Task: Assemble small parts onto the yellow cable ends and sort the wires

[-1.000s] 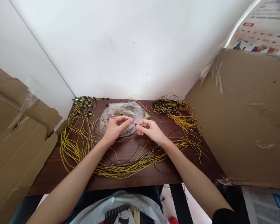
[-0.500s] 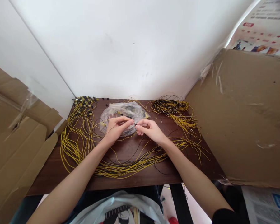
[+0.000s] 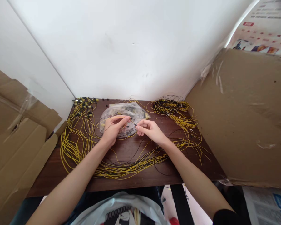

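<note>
My left hand (image 3: 114,127) pinches a thin yellow wire (image 3: 132,121) between thumb and fingertips, above a clear plastic bag (image 3: 138,109) of small black and yellow parts. A short length of the wire runs from there to a small black piece (image 3: 135,124). My right hand (image 3: 148,129) holds that piece between thumb and forefinger, its other fingers curled. What exactly the black piece is, I cannot tell. Below my hands, a long bundle of yellow and black wires (image 3: 121,172) curves across the dark brown table (image 3: 140,182).
Wire ends with black and yellow connectors (image 3: 85,104) lie at the back left. A coiled wire bundle (image 3: 170,106) sits at the back right. Cardboard panels (image 3: 245,125) flank both sides, and a white wall (image 3: 131,56) stands behind. A plastic bag (image 3: 121,200) lies at my lap.
My left hand has drawn a little left and up, away from my right. A stretch of wire now shows between the two hands. My right hand has stayed nearly still.
</note>
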Motion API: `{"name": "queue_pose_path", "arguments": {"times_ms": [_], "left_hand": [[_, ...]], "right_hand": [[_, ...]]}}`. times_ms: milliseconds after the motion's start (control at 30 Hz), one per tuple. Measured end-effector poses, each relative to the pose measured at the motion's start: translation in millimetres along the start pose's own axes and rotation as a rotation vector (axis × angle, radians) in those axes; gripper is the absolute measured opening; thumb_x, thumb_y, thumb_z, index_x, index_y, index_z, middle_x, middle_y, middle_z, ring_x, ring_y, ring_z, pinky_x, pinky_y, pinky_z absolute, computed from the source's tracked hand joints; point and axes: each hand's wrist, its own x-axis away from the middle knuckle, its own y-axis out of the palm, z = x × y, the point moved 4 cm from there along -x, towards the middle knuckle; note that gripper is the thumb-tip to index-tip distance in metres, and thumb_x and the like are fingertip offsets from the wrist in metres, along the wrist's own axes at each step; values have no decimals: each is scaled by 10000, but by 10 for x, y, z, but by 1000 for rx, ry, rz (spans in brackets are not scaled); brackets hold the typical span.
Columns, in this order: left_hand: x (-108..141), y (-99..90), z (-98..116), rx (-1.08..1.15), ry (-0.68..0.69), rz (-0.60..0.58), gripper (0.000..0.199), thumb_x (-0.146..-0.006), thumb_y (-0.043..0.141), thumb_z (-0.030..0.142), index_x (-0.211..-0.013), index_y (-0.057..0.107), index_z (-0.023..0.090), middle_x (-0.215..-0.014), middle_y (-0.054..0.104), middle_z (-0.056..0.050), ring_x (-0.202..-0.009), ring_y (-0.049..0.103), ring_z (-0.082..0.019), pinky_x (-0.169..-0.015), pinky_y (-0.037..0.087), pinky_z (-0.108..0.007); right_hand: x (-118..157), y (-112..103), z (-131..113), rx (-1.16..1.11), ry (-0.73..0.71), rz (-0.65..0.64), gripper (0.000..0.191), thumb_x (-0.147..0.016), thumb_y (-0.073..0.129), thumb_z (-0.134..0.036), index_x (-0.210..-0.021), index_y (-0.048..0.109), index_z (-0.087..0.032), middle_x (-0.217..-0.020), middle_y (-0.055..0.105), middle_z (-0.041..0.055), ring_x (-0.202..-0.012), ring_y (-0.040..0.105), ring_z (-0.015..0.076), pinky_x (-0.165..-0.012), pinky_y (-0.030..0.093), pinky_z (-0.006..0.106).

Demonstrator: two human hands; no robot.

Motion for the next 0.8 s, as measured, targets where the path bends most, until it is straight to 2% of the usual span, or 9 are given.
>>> {"name": "queue_pose_path", "arguments": {"times_ms": [267,500,667,800], "left_hand": [[6,-10,3,35,-36,26,253,-643,738,373,-776,715,160,-730,670,-39,-545,524,-90,-435,362,-182],[8,-15,14,58,-49,50,272,-619,753,375,-772,710,154,-727,665,-34,-532,517,-81,-446,390,-179],[1,-12,-3,-30,2,59,288,-648,728,397,-770,696,137,-704,655,-31,-516,496,-80,-430,373,-176],[-1,2,-23,-113,53,43,299,-696,687,404,-833,691,139,-679,657,-25,-534,520,-94,-461,388,-188]], "right_hand": [[-1,1,10,-15,5,-5,272,-708,674,-403,-781,574,-160,-608,605,-17,-541,531,83,-563,437,237],[0,-3,12,-23,9,-6,268,-709,675,-394,-783,579,-155,-609,607,-15,-541,533,82,-563,437,235],[0,-6,15,-10,10,13,244,-703,680,-369,-765,599,-147,-603,605,-17,-542,530,79,-559,432,229],[-7,-32,20,-6,26,80,231,-679,698,-346,-753,619,-141,-596,605,-19,-542,533,78,-544,419,221]]}}
